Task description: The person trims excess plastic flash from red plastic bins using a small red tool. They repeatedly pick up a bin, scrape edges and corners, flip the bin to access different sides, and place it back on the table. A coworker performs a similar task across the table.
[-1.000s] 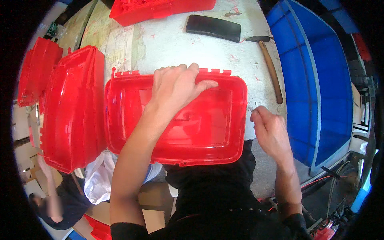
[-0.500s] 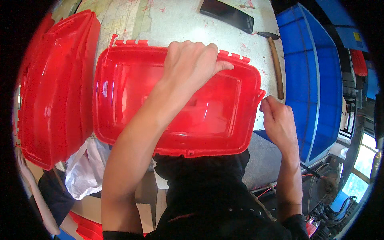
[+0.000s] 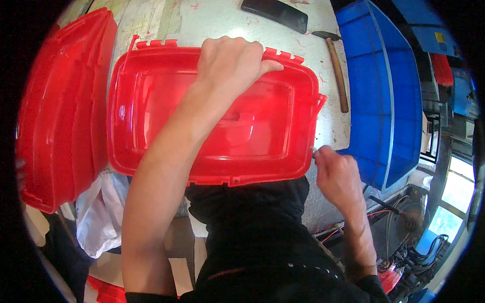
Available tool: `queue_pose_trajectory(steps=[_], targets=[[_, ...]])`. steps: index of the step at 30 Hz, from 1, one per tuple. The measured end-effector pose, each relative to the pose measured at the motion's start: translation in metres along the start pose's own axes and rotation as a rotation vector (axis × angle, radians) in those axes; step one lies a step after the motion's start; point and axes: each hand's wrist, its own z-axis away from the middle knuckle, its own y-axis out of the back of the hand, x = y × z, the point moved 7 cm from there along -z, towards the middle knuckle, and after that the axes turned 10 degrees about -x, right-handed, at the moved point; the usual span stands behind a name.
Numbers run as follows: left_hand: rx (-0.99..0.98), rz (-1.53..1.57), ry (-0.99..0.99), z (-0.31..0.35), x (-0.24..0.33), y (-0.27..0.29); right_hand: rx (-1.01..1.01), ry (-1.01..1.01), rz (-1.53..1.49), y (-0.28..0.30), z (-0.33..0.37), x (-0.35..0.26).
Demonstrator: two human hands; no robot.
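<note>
A shallow red plastic tub [image 3: 262,151] with rounded corners lies in front of me at the table's near edge, its hollow side up. Hinge-like tabs line its far rim, and a small tab sticks out at its right side. My left hand [image 3: 230,63] is closed over the far rim, thumb pointing right, with the forearm crossing above the tub. Close to the near right corner, my right hand [image 3: 338,179] is closed in a pinch. A small greyish tip shows at its fingers, too small to name; whether it touches the rim I cannot tell.
Nested red tubs [image 3: 65,111] stand at the left. A black phone [image 3: 275,14] and a wooden-handled hammer [image 3: 337,73] lie on the pale table [image 3: 202,22]. A large blue crate [image 3: 371,96] is at the right. A white plastic bag [image 3: 101,217] hangs at the lower left.
My right hand has moved toward me, from beside the tub's right-hand tab to its near right corner. My left hand keeps its hold on the far rim. The whole view has shifted slightly.
</note>
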Motion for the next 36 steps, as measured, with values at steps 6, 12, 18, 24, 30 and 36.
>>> queue_pose_trajectory(steps=[6,12,18,24,30,36], targets=[[-0.074,0.015,0.023,-0.001,-0.006,-0.001,-0.113,0.058,-0.354,0.004,0.033,-0.008],[-0.292,-0.038,0.014,-0.003,0.0,0.029,0.18,0.043,-0.571,0.011,0.036,0.021],[0.055,-0.02,-0.132,0.027,0.006,0.137,0.362,0.084,-0.543,0.007,-0.007,0.062],[0.304,0.603,-0.001,0.075,-0.008,0.223,0.257,0.231,-0.88,-0.006,-0.046,0.08],[0.529,-0.433,-0.179,0.115,0.093,0.175,0.439,0.233,-0.411,-0.008,-0.071,0.082],[0.039,-0.352,-0.354,0.126,0.133,-0.009,0.477,0.236,-0.614,-0.005,-0.1,0.117]])
